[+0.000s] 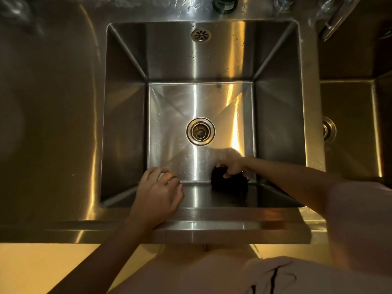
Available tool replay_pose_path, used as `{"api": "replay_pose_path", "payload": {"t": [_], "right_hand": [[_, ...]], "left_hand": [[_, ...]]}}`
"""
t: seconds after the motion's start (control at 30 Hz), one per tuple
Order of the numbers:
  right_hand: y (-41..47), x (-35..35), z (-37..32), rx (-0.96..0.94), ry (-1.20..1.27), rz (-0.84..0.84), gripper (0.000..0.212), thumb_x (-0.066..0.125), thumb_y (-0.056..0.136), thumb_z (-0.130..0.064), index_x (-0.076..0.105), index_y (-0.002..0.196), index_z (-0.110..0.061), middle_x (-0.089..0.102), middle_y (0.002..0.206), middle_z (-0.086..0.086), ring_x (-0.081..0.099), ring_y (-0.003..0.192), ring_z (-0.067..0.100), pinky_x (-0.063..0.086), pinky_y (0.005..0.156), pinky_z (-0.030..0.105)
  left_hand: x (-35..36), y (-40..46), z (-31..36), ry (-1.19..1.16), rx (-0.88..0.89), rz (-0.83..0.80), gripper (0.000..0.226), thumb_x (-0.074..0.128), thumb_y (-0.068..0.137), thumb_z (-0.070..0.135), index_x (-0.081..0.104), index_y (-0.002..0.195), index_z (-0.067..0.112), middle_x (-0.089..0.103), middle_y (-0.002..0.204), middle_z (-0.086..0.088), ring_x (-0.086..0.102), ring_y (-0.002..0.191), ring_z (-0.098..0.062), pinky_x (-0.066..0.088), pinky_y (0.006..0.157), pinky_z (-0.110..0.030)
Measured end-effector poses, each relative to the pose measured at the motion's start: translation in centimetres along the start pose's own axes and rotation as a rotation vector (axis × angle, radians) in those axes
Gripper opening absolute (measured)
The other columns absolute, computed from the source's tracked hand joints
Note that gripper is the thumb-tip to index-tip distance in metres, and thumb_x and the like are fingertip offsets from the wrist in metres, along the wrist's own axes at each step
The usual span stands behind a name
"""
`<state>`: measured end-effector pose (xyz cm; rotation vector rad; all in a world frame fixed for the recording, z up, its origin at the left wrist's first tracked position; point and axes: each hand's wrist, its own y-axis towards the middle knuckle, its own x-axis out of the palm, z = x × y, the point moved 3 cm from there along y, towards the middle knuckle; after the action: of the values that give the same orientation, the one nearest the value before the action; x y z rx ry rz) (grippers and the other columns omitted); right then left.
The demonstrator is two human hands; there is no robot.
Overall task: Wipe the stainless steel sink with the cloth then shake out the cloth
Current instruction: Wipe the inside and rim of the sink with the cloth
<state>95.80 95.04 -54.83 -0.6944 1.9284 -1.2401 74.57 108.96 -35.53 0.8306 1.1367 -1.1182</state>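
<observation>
cloth [230, 181] sits bunched under the right hand [232, 166], fingers curled round it to scrub the sink [127, 124] floor. left hand [158, 192] hangs loosely curled over the near rim, holding nothing.

A stainless steel counter [53, 124] carries a deep square sink [277, 124] sunk into its middle, with a second basin [347, 128] to the right. A round drain [200, 131] sits in the centre of the sink floor, and an overflow grate [201, 35] is high on the far wall. A dark cloth [230, 183] lies on the sink floor against the near wall, toward the right corner. A dark bottle base [226, 3] stands on the counter's far edge.
</observation>
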Motion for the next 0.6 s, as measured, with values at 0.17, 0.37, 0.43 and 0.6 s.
{"api": "replay_pose_path", "payload": {"t": [0.17,0.37,0.43,0.6], "right_hand": [[-4.3,-1.6,0.2,-0.053,0.281,-0.105,0.041,0.066,0.087,-0.031,0.049,0.123,-0.042,0.046,0.132,0.0,0.049,0.12,0.031,0.054,0.088,0.041],[-16.1,-4.0,-1.9,-0.165,0.582,-0.142,0.042,0.059,0.094,-0.012,0.047,0.128,-0.033,0.04,0.133,-0.002,0.05,0.115,0.026,0.054,0.088,0.049],[-19.1,-4.1,-1.7,-0.211,0.633,-0.13,0.037,0.059,0.093,-0.008,0.049,0.121,-0.032,0.047,0.121,-0.002,0.054,0.108,0.022,0.052,0.088,0.046],[-19.2,-4.4,-2.2,-0.204,0.649,-0.105,0.044,0.062,0.089,-0.003,0.046,0.124,-0.026,0.047,0.121,0.001,0.057,0.104,0.021,0.056,0.082,0.039]], "left_hand": [[-0.2,0.2,0.1,-0.007,-0.031,-0.041,0.031,0.046,0.089,0.029,0.072,0.081,0.014,0.07,0.088,0.0,0.061,0.091,-0.023,0.041,0.089,-0.038],[-0.2,0.2,0.1,-0.037,-0.025,-0.03,0.03,0.046,0.089,0.026,0.071,0.08,0.013,0.07,0.089,-0.002,0.061,0.089,-0.026,0.044,0.084,-0.039],[-0.1,0.2,0.1,-0.048,-0.021,-0.025,0.028,0.047,0.088,0.025,0.07,0.08,0.012,0.069,0.089,-0.003,0.061,0.089,-0.026,0.044,0.082,-0.039],[0.0,0.1,0.0,-0.064,-0.027,-0.028,0.029,0.047,0.087,0.026,0.071,0.081,0.012,0.07,0.091,-0.004,0.061,0.089,-0.026,0.046,0.082,-0.039]]}}
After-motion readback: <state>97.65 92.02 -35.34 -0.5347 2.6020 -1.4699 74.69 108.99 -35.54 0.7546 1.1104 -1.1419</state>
